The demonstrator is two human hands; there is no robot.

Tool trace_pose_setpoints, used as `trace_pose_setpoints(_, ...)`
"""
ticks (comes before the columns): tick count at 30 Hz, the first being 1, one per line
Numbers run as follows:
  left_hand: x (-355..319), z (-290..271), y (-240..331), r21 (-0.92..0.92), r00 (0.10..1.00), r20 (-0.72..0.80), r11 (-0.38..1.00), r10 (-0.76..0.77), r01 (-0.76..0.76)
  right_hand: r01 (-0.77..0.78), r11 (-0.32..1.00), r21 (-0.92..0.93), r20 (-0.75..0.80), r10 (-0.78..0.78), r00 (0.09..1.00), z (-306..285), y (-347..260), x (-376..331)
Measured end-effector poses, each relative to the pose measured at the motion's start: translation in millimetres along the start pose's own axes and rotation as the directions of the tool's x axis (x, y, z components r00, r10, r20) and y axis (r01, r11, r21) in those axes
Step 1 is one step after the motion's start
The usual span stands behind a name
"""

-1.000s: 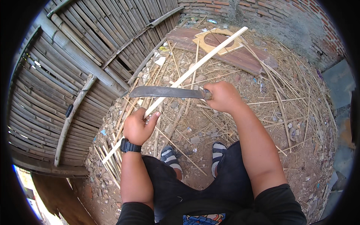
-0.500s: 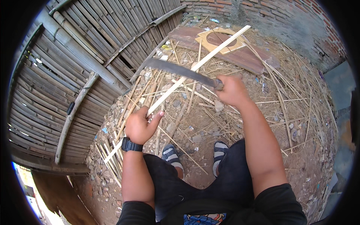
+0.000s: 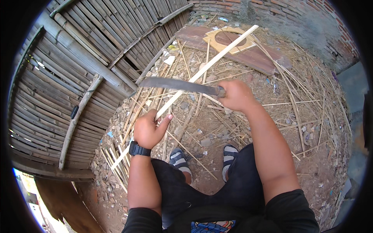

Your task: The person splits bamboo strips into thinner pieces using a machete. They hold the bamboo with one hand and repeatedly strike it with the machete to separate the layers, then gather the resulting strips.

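My left hand (image 3: 149, 129) is closed round a long pale bamboo strip (image 3: 211, 61), which slants from beside my left wrist up to the far right. The thumb lies out along the strip. In my right hand (image 3: 235, 95) is the handle of a machete (image 3: 178, 84) with a long, dark, slightly curved blade. The blade points left and lies across the strip, a short way beyond my left hand. Whether its edge touches the strip or hovers over it, I cannot tell. Motion slightly blurs the blade.
Several cut strips (image 3: 115, 162) lie by my left forearm. Ahead, a brown board (image 3: 190, 35) carries a yellowish wooden frame (image 3: 248, 43) with a round hole. Bamboo shavings (image 3: 307, 97) litter the ground. A bamboo wall (image 3: 50, 105) stands left, a brick wall (image 3: 287, 23) at the back.
The machete has come down along the strip toward my left hand, its blade now more level. My right hand moved slightly nearer and left. My left hand keeps its grip, barely shifted.
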State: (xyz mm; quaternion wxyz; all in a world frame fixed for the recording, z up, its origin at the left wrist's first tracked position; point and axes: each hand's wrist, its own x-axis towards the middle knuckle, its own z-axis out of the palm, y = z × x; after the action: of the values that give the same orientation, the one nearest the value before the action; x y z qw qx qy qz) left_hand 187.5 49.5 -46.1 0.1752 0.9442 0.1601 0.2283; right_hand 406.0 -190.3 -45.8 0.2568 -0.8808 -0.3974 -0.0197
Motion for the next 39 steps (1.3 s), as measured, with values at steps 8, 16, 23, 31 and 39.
trace_pose_setpoints(8,3,-6,-1,0.060,0.998,0.009,0.996,-0.068,0.068,-0.305,0.933,0.189,-0.063,0.322,0.945,-8,31,0)
trace_pose_setpoints(16,-2,-7,-3,0.000,1.000,0.001,1.000,-0.026,0.026,-0.175,0.979,0.100,0.096,0.166,0.981,-7,1,6)
trace_pose_setpoints(23,3,-12,-3,0.107,0.998,0.024,0.993,-0.055,0.052,-0.397,0.889,0.227,0.021,0.404,0.915,-8,42,2)
trace_pose_setpoints(31,-1,-8,3,0.051,0.998,0.049,0.998,-0.028,0.026,-0.099,0.990,0.104,0.227,0.073,0.971,-11,2,2)
trace_pose_setpoints(39,4,-12,3,0.078,0.992,0.097,0.995,-0.075,0.068,-0.279,0.925,0.257,0.073,0.269,0.960,-6,24,-3)
